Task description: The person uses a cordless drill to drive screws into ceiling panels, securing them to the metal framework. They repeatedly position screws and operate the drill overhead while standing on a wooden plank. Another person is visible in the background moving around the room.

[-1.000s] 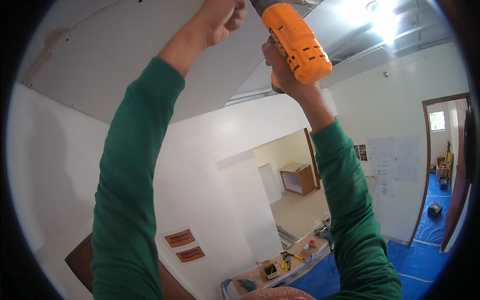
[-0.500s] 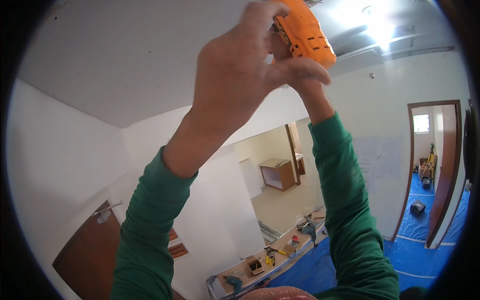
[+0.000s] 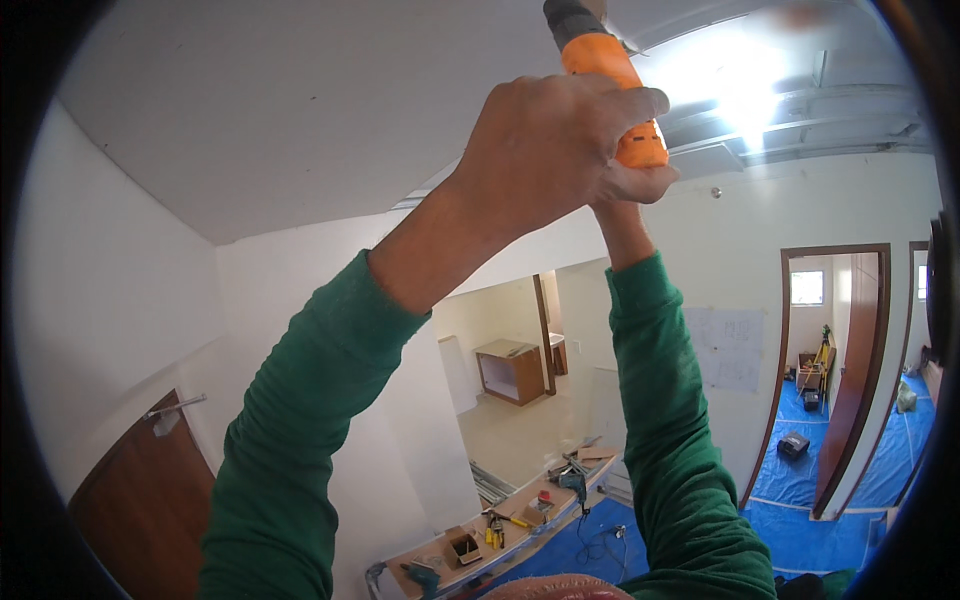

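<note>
Drill [image 3: 600, 58], one, orange with dark nose: raised overhead before the ceiling [image 3: 250, 110], tilted, nose toward the upper left; contact between nose and ceiling cannot be told. Left hand [image 3: 560, 140]: wrapped about the drill's rear body, fingers over the far side, thumb below. Right hand [image 3: 613, 212]: raised beneath and behind the left, mostly hidden by it; its grip cannot be told. Green sleeves [image 3: 320, 400] on both forearms. Lamp [image 3: 745, 105], lit, upper right, beside exposed ceiling framing. Surface [image 3: 515, 500], long and narrow, below, bearing an open box [image 3: 463, 547], yellow-handled tools [image 3: 495, 532] beside it and a dark green power tool [image 3: 572, 485] near the far end. Cabinet [image 3: 515, 375], brown with pale interior, beyond the wall opening. Door [image 3: 150, 500], brown, lower left. Blue sheeting [image 3: 790, 490] on the floor at right, a black case [image 3: 793, 445] upon it.
</note>
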A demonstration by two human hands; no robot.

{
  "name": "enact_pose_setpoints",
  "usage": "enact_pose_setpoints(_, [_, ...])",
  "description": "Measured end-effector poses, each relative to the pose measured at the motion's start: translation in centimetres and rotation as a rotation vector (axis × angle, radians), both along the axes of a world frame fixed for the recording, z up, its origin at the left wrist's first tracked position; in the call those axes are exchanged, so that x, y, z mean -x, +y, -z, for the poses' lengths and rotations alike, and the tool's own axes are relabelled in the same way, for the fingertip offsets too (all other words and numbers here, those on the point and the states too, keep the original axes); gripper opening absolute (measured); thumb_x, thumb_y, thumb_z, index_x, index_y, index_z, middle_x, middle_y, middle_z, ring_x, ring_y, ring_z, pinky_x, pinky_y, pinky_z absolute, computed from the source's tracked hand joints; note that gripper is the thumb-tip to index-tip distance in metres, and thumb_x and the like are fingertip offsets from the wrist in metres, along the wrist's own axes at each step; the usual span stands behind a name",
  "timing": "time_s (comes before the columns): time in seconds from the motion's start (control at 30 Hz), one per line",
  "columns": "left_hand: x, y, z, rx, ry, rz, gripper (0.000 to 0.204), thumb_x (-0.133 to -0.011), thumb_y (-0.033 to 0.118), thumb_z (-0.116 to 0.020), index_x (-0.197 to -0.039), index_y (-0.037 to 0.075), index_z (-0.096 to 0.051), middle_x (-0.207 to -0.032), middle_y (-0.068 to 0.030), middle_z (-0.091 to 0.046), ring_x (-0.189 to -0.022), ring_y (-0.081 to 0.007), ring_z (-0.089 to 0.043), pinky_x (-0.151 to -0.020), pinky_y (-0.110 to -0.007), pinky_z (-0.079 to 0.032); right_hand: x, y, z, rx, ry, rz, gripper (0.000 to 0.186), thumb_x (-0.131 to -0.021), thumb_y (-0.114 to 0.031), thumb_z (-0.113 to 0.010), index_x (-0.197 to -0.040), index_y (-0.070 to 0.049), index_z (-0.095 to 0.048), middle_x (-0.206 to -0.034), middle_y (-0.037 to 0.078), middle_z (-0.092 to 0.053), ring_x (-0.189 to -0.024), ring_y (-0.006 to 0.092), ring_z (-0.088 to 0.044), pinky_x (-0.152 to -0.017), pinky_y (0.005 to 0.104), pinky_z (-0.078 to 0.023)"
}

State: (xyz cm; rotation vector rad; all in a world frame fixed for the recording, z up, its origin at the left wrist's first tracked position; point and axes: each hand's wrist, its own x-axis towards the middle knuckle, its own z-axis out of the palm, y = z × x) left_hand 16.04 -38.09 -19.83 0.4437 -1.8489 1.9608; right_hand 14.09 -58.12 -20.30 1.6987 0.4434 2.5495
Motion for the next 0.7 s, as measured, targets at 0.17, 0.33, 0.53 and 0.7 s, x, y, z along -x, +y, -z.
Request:
enact_pose_setpoints(0.17, [0.0,-0.1,-0.3,0.005,-0.034,0.024,0.058,-0.08,0.053,-0.085,-0.117,0.008,-0.075,-0.092,-0.0106,-0.077,-0.077,-0.0242,-0.076,-0.072,-0.032,-0.062,0.2,0.0,-0.3,-0.001,0.001,-0.003,0.04,-0.089,-0.023,-0.081,-0.125,-0.014,-0.066,-0.117,0.002,-0.071,-0.114,0.0247,-0.064,-0.101,0.0437,-0.049])
enact_pose_setpoints(0.33, [-0.1,-0.1,-0.3,-0.006,-0.022,0.03,0.058,-0.081,0.052,-0.085,-0.116,0.007,-0.076,-0.092,-0.0107,-0.077,-0.077,-0.0242,-0.076,-0.072,-0.032,-0.062,0.3,-0.1,-0.6,-0.005,0.009,0.006,0.039,-0.089,-0.023,-0.081,-0.125,-0.014,-0.066,-0.117,0.003,-0.07,-0.113,0.0242,-0.064,-0.1,0.0432,-0.049])
enact_pose_setpoints(0.53, [-0.4,-0.5,-0.4,-0.001,-0.049,0.051,0.059,-0.079,0.051,-0.086,-0.117,0.007,-0.076,-0.093,-0.0115,-0.078,-0.079,-0.025,-0.077,-0.074,-0.033,-0.063,-0.4,-0.1,-0.8,-0.009,0.021,-0.004,0.039,-0.09,-0.022,-0.081,-0.125,-0.014,-0.066,-0.117,0.003,-0.07,-0.112,0.0238,-0.064,-0.099,0.0426,-0.049])
enact_pose_setpoints(0.7, [-0.2,-0.4,-0.3,-0.012,-0.034,0.059,0.06,-0.08,0.052,-0.086,-0.118,0.006,-0.076,-0.094,-0.0119,-0.078,-0.081,-0.0255,-0.077,-0.076,-0.033,-0.063,-0.1,-0.2,-1.2,-0.012,0.023,0.006,0.039,-0.09,-0.022,-0.08,-0.125,-0.013,-0.066,-0.116,0.003,-0.07,-0.111,0.0234,-0.064,-0.098,0.0421,-0.05])
